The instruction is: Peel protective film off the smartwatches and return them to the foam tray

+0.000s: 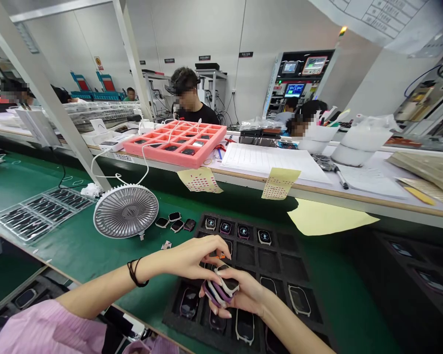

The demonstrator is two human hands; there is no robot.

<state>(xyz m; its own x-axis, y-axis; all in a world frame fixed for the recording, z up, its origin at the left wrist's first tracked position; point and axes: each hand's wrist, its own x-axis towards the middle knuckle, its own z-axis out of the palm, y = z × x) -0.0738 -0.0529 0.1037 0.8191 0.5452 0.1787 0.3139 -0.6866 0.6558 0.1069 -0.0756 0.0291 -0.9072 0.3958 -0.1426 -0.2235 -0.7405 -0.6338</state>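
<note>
A small stack of smartwatch cases [217, 294], purple and silver with no straps, is gripped in my right hand [245, 290], whose fingers curl around it from below. On top lies a silver smartwatch case [229, 284]. Reaching over from the left, my left hand [195, 258] touches the top of the stack with thumb and fingertips closed on it; part of this grip is hidden. Beneath both hands is a black foam tray [268, 258] with square pockets. Lit watches [243, 231] sit in its back row, and dark-screened watch cases [299, 300] in the nearer pockets.
A round fan [126, 212] stands left of the tray, near several loose watch cases [177, 225]. Further left lies a clear plastic tray [46, 211]. The raised shelf holds a pink foam tray [180, 140] and papers [273, 160]. Another black tray [409, 275] is at right. A co-worker [192, 98] sits opposite.
</note>
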